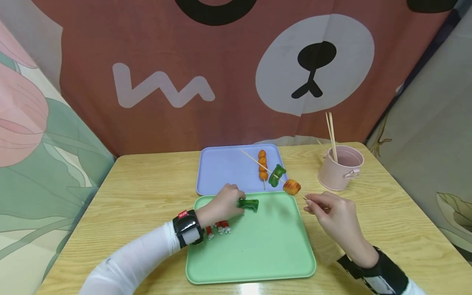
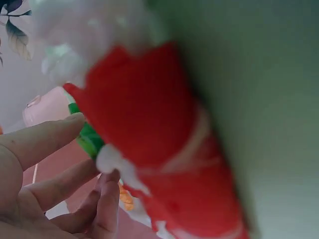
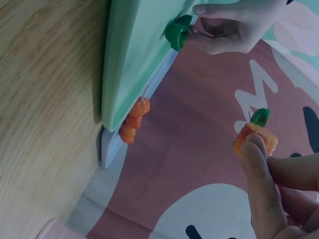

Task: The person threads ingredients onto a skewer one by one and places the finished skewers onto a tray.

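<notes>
My right hand (image 1: 337, 215) pinches the lower end of a bamboo skewer (image 1: 252, 158), which points up and left over the blue tray. On it are a green pepper piece (image 1: 277, 175) and, closer to my fingers, a browned orange chunk (image 1: 292, 187). My left hand (image 1: 223, 203) pinches another green pepper piece (image 1: 250, 204) at its left end, over the upper part of the green tray (image 1: 254, 254). Red pieces with white ends (image 1: 223, 226) lie under my left wrist, partly hidden; one red piece (image 2: 144, 104) looms large in the left wrist view.
Behind the green tray, a blue tray (image 1: 228, 168) bears a finished-looking skewer of orange balls (image 1: 262, 165). A pink bucket (image 1: 341, 170) with several bamboo sticks (image 1: 332, 135) stands at the back right of the wooden table (image 1: 155, 180). A brown bear-print cloth (image 1: 232, 123) hangs behind.
</notes>
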`<action>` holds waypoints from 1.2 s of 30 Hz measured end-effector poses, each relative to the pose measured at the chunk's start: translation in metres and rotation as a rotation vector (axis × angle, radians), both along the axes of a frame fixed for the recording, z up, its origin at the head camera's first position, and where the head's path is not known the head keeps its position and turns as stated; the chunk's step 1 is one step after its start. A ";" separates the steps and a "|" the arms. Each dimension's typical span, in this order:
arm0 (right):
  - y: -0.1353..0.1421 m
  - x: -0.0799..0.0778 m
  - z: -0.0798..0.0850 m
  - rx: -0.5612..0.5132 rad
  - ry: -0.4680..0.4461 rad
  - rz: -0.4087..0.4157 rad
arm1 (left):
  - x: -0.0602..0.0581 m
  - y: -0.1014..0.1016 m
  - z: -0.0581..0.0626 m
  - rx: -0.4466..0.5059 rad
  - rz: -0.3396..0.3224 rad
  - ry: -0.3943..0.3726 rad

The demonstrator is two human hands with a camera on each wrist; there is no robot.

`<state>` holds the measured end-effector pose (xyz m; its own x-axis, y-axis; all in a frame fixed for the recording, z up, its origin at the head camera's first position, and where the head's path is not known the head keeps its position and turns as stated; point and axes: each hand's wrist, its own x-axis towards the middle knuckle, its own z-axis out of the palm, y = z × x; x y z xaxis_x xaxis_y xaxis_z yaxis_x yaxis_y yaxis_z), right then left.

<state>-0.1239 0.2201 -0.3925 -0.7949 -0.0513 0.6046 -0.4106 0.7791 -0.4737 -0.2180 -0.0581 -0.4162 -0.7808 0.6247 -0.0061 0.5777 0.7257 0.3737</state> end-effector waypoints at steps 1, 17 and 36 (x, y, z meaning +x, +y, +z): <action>0.000 0.000 0.000 -0.001 -0.001 0.001 | 0.000 0.000 -0.001 0.000 0.001 0.002; -0.003 -0.001 0.001 -0.003 -0.016 0.010 | 0.002 0.001 0.002 0.090 0.050 -0.080; -0.016 -0.014 0.011 -0.061 0.057 0.078 | 0.001 -0.028 0.040 0.534 0.228 0.067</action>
